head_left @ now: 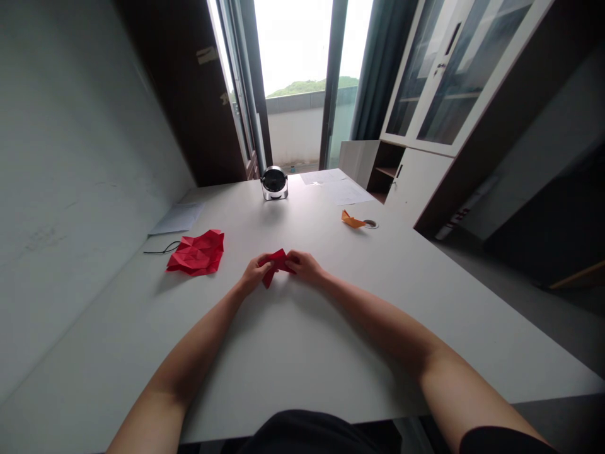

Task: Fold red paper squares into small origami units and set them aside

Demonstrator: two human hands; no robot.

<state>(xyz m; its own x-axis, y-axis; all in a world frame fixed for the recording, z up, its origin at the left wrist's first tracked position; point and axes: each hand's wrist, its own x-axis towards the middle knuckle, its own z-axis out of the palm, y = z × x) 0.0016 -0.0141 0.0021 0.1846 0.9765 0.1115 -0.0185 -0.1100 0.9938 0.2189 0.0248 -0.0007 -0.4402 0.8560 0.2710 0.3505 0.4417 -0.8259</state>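
Observation:
A small piece of folded red paper (pixel 278 259) is held between my two hands, just above the middle of the white table (pixel 302 353). My left hand (pixel 256 272) pinches its left side, and one red flap points down toward me beside the fingers. On the opposite side, my right hand (pixel 305 265) grips the right end with thumb and fingers closed. My fingers cover parts of the folds. To the left lies a larger creased sheet of red paper (pixel 197 253), partly crumpled and apart from both hands.
An orange folded paper boat (pixel 352 219) sits beside a round cable hole (pixel 371 224) at the right. Toward the back stands a small round black fan-like device (pixel 275 183). White sheets (pixel 347 191) lie at the far edge, a black cable tie (pixel 163 248) at the left.

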